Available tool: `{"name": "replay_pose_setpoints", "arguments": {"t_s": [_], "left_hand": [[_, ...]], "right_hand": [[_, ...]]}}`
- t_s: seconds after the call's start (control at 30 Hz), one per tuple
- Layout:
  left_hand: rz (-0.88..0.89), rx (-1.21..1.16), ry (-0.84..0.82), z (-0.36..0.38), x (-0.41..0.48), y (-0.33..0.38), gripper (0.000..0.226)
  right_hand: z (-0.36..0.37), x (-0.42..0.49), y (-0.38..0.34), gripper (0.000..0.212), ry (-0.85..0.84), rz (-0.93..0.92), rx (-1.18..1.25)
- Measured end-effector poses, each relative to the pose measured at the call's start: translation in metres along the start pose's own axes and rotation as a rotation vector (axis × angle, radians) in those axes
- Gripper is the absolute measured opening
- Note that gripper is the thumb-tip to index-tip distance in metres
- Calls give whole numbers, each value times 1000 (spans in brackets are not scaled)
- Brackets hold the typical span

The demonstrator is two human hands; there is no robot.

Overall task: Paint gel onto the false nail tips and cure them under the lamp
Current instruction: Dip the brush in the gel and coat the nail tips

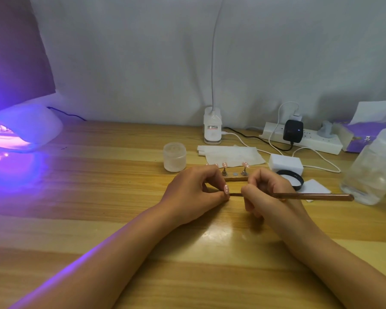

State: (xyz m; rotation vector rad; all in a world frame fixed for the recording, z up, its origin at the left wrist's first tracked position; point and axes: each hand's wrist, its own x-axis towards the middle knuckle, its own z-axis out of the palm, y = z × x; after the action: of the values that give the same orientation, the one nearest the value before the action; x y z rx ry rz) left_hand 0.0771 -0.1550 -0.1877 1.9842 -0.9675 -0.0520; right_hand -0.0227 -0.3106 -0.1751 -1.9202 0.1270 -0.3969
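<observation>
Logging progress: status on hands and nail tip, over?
Left hand pinches nail tip. Right hand holds brush to it. Curing lamp lit, far left; nothing seen between.

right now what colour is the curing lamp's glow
Violet-purple; the curing lamp shows best in the head view.

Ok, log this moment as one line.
left hand: pinches nail tip | right hand: holds brush, bristles at tip | lamp: lit

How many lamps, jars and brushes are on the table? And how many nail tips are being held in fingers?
Lamps: 2 (white curing lamp glowing purple, white clip-on desk lamp)
Jars: 2 (small frosted plastic jar, big clear plastic jar)
Brushes: 1 (thin brown brush, held in the right hand)
Held nail tips: 1 (pink false nail tip, pinched by the left hand)
Total: 6
</observation>
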Motion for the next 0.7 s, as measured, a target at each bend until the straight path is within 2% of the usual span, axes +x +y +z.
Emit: {"name": "replay_pose_setpoints", "arguments": {"t_s": [0.17, 0.47, 0.7], "left_hand": [[1, -18, -7, 0, 0, 0, 8], [11, -16, -7, 1, 0, -1, 9], [1, -11, -14, 0, 0, 0, 11]], "right_hand": [[0, 1, 0, 13, 66, 14, 17], [1, -1, -6, 15, -52, 18, -19], [-1, 0, -2, 11, -12, 11, 48]]}}
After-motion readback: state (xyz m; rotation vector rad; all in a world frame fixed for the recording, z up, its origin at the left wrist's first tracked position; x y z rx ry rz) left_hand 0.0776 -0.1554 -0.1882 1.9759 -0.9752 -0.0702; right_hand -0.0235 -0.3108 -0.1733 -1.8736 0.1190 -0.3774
